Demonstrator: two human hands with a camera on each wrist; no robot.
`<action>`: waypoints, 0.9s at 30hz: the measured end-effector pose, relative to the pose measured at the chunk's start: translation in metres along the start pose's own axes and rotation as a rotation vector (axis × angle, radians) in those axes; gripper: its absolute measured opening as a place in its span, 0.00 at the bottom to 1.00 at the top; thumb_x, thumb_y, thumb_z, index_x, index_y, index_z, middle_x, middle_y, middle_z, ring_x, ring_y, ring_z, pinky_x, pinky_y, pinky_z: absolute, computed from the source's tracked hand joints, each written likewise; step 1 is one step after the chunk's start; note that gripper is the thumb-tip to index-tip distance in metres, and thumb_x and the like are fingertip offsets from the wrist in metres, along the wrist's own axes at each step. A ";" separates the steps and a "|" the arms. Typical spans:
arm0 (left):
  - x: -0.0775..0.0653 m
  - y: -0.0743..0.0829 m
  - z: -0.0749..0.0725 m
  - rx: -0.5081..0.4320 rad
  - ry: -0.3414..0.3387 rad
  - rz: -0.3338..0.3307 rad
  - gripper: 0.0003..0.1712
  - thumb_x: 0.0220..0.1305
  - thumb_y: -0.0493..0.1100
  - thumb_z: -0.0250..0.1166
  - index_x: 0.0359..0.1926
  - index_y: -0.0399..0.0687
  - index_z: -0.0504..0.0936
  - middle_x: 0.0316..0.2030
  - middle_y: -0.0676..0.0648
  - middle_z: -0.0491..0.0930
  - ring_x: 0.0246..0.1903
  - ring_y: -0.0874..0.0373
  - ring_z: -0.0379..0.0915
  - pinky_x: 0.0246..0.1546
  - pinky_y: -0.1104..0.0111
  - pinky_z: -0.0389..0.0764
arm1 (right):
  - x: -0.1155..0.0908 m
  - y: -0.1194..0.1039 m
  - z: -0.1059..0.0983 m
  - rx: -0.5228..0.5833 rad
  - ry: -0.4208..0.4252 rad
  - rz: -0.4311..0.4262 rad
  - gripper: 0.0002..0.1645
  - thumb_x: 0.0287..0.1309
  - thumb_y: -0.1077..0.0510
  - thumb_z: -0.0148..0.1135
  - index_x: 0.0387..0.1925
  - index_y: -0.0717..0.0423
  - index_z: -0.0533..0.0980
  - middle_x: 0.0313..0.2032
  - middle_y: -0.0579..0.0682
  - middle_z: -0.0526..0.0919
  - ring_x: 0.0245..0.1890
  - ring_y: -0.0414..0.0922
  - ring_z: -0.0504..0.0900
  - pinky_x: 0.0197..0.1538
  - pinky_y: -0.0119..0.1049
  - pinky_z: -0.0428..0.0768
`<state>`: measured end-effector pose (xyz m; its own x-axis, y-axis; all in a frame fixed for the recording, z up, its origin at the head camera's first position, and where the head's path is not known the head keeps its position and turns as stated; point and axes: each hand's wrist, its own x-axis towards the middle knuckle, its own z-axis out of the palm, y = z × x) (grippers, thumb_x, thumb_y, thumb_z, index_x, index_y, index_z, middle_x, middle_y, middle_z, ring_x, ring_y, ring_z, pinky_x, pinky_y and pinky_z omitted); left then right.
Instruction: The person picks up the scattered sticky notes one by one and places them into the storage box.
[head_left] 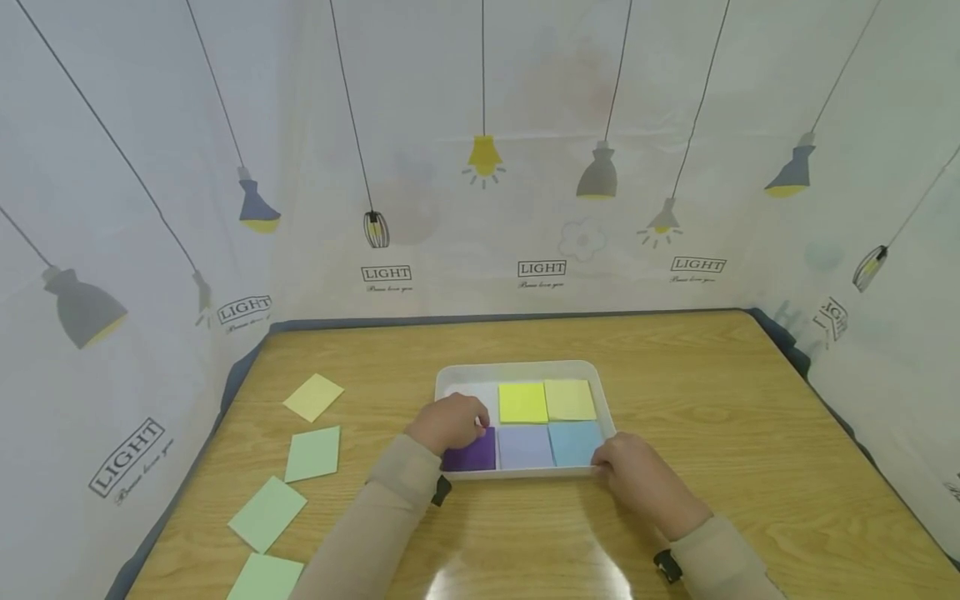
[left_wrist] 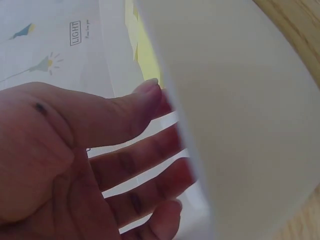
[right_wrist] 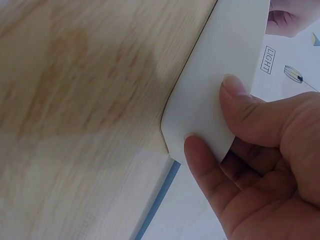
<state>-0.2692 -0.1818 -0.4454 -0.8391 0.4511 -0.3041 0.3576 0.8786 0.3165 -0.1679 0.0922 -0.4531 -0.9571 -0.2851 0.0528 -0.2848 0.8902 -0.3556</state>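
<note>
A white tray (head_left: 517, 367) holds square sticky-note pads. Bright yellow (head_left: 522, 403) and pale yellow (head_left: 570, 401) pads fill its far row beside a bare far-left spot. Along the near row lie a purple pad (head_left: 471, 455), a lilac pad (head_left: 525, 448) and a light blue pad (head_left: 575, 444). My left hand (head_left: 445, 422) reaches over the tray's left side to the purple pad, its fingers loosely extended; in the left wrist view the tray wall (left_wrist: 240, 110) hides their tips. My right hand (head_left: 637, 473) grips the near right corner, thumb and forefinger on the outer walls.
Left of the tray, a pale yellow note (head_left: 314, 397) and several light green notes (head_left: 312, 454) lie spread on the wooden table (head_left: 720, 400). A white cloth (head_left: 465, 225) printed with lamps surrounds the table's back and sides.
</note>
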 end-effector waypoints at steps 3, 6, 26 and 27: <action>-0.001 0.000 0.000 -0.010 -0.007 -0.006 0.11 0.70 0.43 0.63 0.50 0.52 0.88 0.54 0.47 0.85 0.50 0.54 0.80 0.55 0.53 0.80 | 0.000 0.000 0.001 -0.001 -0.001 -0.003 0.04 0.53 0.65 0.73 0.26 0.55 0.86 0.26 0.46 0.83 0.30 0.39 0.79 0.37 0.36 0.83; -0.002 0.000 -0.001 -0.014 -0.012 -0.010 0.12 0.70 0.43 0.63 0.51 0.52 0.87 0.54 0.47 0.85 0.51 0.53 0.79 0.56 0.52 0.79 | 0.001 -0.001 0.001 0.003 -0.001 0.002 0.04 0.53 0.65 0.73 0.26 0.56 0.86 0.26 0.46 0.84 0.31 0.40 0.79 0.38 0.37 0.83; -0.013 -0.011 -0.001 -0.021 0.086 0.047 0.11 0.69 0.42 0.65 0.50 0.54 0.86 0.50 0.47 0.84 0.52 0.51 0.79 0.53 0.55 0.80 | 0.000 -0.002 -0.001 0.002 -0.001 -0.013 0.03 0.52 0.66 0.73 0.26 0.56 0.86 0.26 0.47 0.84 0.30 0.39 0.79 0.38 0.38 0.83; -0.015 -0.011 -0.002 -0.024 0.093 0.048 0.11 0.69 0.42 0.65 0.50 0.53 0.86 0.50 0.47 0.84 0.52 0.51 0.79 0.53 0.55 0.80 | 0.000 -0.002 -0.001 0.002 -0.005 -0.011 0.03 0.53 0.65 0.73 0.26 0.57 0.86 0.26 0.47 0.84 0.30 0.39 0.79 0.38 0.38 0.83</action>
<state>-0.2611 -0.1988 -0.4427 -0.8558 0.4753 -0.2041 0.3895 0.8518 0.3503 -0.1675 0.0910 -0.4516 -0.9536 -0.2964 0.0522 -0.2950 0.8864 -0.3567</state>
